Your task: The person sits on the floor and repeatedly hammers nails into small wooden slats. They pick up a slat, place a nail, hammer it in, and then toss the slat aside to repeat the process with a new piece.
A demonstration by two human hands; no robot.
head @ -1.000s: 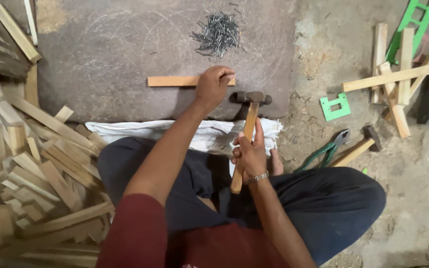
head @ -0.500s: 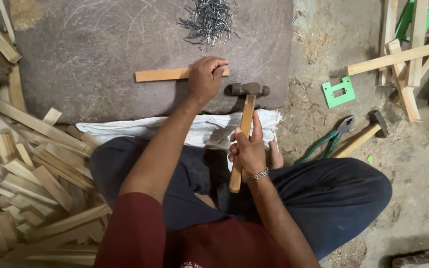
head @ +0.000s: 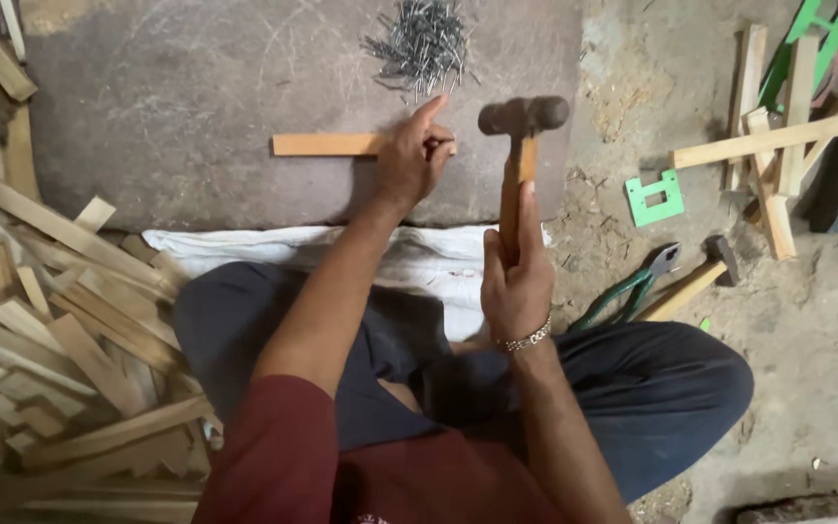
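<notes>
Hammer (head: pixel 518 165) upright in frame, head pointing away.

The left hand (head: pixel 411 160) covers the right part of the wood strip (head: pixel 327 145), and whether a nail sits under its fingertips cannot be told. The hammer (head: pixel 521 121) hides most of its handle inside the right hand (head: pixel 516 281). The nails in the pile (head: pixel 421 41) are too small to count, and the top edge cuts the heap. The scrap wood heap (head: pixel 41 330) runs off the left and bottom edges. The green frame (head: pixel 812 44) is cropped at the top right.
</notes>
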